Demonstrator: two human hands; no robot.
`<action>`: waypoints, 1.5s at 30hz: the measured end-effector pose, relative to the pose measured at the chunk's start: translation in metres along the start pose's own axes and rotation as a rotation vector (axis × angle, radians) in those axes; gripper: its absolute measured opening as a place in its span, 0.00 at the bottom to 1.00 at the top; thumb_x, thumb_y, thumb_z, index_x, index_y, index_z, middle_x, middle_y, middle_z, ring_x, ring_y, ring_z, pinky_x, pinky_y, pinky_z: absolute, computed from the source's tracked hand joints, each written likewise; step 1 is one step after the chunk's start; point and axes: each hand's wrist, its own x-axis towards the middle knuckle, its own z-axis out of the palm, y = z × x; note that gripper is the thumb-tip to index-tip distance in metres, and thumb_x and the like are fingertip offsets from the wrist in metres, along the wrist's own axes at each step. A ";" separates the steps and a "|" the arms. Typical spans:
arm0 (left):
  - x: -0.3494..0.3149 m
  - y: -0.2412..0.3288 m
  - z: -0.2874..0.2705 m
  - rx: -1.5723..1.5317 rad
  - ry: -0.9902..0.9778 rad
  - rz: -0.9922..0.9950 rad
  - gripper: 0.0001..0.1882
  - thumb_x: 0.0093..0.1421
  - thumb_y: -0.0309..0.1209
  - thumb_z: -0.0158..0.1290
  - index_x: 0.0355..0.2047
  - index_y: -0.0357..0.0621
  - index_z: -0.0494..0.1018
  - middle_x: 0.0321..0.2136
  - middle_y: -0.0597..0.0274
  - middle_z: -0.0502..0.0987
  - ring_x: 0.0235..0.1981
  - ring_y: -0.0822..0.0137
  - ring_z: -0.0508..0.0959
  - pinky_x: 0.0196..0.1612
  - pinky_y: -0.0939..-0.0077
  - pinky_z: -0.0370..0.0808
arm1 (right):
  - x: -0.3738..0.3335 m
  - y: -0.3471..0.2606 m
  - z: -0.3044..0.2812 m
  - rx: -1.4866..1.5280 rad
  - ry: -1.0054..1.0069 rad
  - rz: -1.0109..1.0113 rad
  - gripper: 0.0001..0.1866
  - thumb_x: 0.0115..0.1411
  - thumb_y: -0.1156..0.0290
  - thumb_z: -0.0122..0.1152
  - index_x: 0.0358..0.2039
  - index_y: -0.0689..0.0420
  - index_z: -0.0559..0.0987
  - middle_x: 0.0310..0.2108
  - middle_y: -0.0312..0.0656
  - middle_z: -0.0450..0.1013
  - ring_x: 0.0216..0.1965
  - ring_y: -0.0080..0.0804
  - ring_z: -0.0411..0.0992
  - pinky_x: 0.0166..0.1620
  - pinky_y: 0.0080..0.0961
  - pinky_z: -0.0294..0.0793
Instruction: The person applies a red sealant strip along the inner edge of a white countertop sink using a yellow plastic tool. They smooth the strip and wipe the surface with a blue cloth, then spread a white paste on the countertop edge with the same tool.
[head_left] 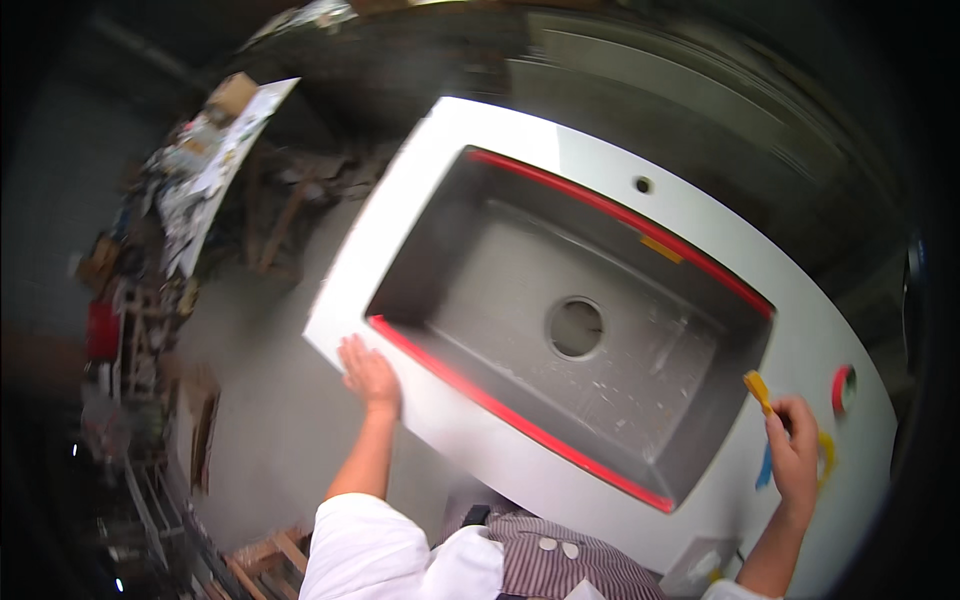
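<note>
While the white worktop (620, 160) with its grey sink basin (560, 320) is seen from above, the left hand (368, 375) is laid flat and open on the worktop's near-left edge, just beside the red strip (500, 410) lining the basin rim. A yellow scraper-like tool (757, 388) is gripped in the right hand (795, 450) on the worktop's right end, near a roll of red tape (842, 388) and a yellow ring (828, 452).
</note>
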 end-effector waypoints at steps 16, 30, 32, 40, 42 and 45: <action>0.012 -0.027 -0.010 0.235 -0.153 0.100 0.29 0.71 0.41 0.36 0.69 0.44 0.56 0.69 0.47 0.55 0.71 0.48 0.51 0.71 0.51 0.48 | -0.231 0.041 0.007 0.084 0.582 0.720 0.08 0.65 0.74 0.53 0.44 0.57 0.74 0.25 0.31 0.68 0.26 0.16 0.62 0.30 0.20 0.63; 0.029 -0.043 0.018 0.290 -0.149 0.089 0.30 0.71 0.44 0.33 0.71 0.50 0.53 0.71 0.51 0.51 0.72 0.50 0.49 0.65 0.35 0.50 | -0.284 0.083 0.060 -0.231 0.579 1.025 0.09 0.62 0.70 0.55 0.41 0.58 0.78 0.38 0.50 0.78 0.40 0.48 0.76 0.43 0.38 0.75; 0.028 -0.038 0.013 0.289 -0.151 0.063 0.30 0.71 0.44 0.34 0.71 0.51 0.53 0.71 0.52 0.51 0.72 0.50 0.49 0.63 0.32 0.51 | -0.287 0.092 0.063 -0.222 0.579 0.975 0.09 0.62 0.71 0.54 0.41 0.58 0.77 0.39 0.50 0.78 0.40 0.49 0.76 0.43 0.38 0.75; 0.014 -0.012 -0.001 0.208 -0.203 -0.006 0.31 0.70 0.42 0.33 0.72 0.52 0.51 0.73 0.55 0.47 0.74 0.51 0.45 0.63 0.26 0.46 | -0.295 0.102 0.054 -0.287 0.452 0.911 0.06 0.59 0.74 0.57 0.35 0.61 0.79 0.28 0.45 0.77 0.30 0.38 0.76 0.36 0.34 0.75; 0.010 -0.011 -0.007 0.181 -0.224 -0.015 0.31 0.70 0.41 0.33 0.72 0.51 0.50 0.73 0.55 0.46 0.74 0.51 0.44 0.63 0.25 0.45 | -0.284 0.079 0.045 -0.072 0.585 0.864 0.07 0.60 0.73 0.57 0.37 0.60 0.78 0.26 0.43 0.76 0.28 0.32 0.75 0.34 0.31 0.73; -0.001 0.008 -0.032 0.115 -0.342 -0.013 0.32 0.69 0.38 0.37 0.72 0.48 0.49 0.73 0.52 0.44 0.74 0.50 0.42 0.67 0.31 0.43 | -0.263 0.050 0.047 0.334 0.668 0.724 0.08 0.64 0.72 0.54 0.40 0.61 0.77 0.22 0.33 0.69 0.23 0.19 0.65 0.27 0.21 0.63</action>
